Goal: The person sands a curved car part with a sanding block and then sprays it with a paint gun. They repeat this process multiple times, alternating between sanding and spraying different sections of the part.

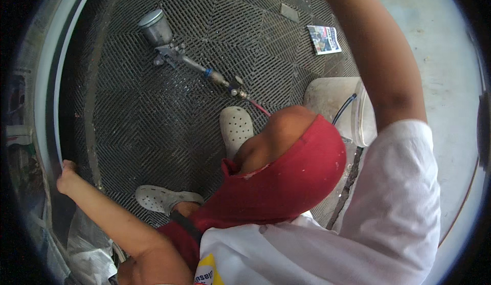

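At the left, my left hand (66, 177) is closed on the pale edge of a long grey panel (48, 106), with the fingertips partly hidden. My right arm (381, 44) reaches up past the top of the picture, so the right hand is out of sight. A metal spray gun (171, 53) with a silver cup (156, 27) lies on the floor away from both hands. A brass fitting and a thin red hose (259, 107) run from it towards my bent knee.
Ribbed dark mats (169, 116) cover the floor. Beside my knee, a dirty white bucket (332, 101) lies tipped, with a dark tube at it. A folded printed paper (324, 40) lies beyond. A large pale surface (440, 65) bounds the right; crumpled plastic (92, 251) is at lower left.
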Tool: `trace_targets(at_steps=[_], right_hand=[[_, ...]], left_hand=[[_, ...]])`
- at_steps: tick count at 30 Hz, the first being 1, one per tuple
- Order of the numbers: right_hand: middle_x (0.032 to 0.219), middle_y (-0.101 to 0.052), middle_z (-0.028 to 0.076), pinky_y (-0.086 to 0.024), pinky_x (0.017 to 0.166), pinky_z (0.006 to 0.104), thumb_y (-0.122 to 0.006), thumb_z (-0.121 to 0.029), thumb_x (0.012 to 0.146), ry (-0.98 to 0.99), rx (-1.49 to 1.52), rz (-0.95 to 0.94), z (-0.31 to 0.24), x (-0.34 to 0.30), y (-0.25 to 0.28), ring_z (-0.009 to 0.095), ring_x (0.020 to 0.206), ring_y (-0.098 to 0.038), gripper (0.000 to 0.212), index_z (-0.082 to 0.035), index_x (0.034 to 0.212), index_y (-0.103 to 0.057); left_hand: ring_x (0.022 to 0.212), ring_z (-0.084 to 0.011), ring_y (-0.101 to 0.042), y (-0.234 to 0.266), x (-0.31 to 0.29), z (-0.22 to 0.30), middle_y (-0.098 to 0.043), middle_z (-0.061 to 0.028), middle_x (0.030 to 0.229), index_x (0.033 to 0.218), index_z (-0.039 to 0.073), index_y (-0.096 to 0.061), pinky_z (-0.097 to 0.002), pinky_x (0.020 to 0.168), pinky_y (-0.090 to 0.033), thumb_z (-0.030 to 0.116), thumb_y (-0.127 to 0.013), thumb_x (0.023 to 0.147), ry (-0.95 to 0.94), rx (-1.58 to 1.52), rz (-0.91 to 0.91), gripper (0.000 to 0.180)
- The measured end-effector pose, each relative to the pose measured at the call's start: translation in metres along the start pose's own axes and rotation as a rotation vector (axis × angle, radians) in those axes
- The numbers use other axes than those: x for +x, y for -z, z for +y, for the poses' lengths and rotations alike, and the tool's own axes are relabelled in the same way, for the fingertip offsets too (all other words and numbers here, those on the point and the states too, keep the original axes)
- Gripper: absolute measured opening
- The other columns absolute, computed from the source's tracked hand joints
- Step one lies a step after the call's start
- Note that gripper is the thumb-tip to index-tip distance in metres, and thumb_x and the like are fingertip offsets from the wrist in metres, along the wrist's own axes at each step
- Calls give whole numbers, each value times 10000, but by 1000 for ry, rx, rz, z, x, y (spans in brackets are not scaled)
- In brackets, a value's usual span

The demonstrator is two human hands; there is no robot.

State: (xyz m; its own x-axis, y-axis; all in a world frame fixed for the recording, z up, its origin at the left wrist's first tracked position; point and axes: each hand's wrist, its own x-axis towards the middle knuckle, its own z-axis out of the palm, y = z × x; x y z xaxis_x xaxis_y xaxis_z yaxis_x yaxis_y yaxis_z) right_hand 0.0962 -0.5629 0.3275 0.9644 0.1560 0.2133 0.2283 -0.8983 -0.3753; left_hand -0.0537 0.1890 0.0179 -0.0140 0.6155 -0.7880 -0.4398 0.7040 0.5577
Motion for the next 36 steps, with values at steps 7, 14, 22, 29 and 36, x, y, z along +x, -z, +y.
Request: trace_targets(at_steps=[7,14,22,29,36], right_hand=[[1284,-689,142,-515,995,320,-687,-201,993,-498,189,666,107,-227,106,207,1149,-661,405,45,1312,-653],[1517,-526,195,-451,1132,385,-607,-251,1022,-1197,-343,318,268,-573,252,297,1353,-561,556,-20,1514,-488],[1521,-528,155,-407,1153,356,-566,-170,1077,-354,23,304,127,-301,-26,242,1335,-553,444,27,1470,-506],[1495,-548,153,-403,1146,366,-684,-202,1006,-209,549,-194,56,-210,-220,255,1353,-537,574,-19,1507,-471],[1483,-539,197,-386,1158,376,-784,-305,937,-335,848,-505,34,-203,-332,265,1354,-527,782,52,1522,-407]], left_hand=[[1133,-360,-700,34,-50,6,-715,-195,1243,1182,55,-742,-441,933,-566,298,-736,831,-1323,2601,99,426],[1227,-304,-606,19,-128,-155,-628,-143,1349,1347,98,-606,-513,1008,-480,298,-550,946,-756,1599,-234,452],[894,-194,-469,-31,-182,-196,-574,-98,1225,1417,36,-468,-409,884,-411,331,-367,998,-117,193,-488,522],[1584,-269,-195,-27,-192,-189,-107,-133,1735,1652,44,-92,-384,1239,-235,383,-293,1065,-6,102,-713,707],[1536,-254,-309,42,-128,-92,-202,-118,1710,1667,100,-5,-389,1162,-324,351,-294,1071,-145,165,-514,709]])
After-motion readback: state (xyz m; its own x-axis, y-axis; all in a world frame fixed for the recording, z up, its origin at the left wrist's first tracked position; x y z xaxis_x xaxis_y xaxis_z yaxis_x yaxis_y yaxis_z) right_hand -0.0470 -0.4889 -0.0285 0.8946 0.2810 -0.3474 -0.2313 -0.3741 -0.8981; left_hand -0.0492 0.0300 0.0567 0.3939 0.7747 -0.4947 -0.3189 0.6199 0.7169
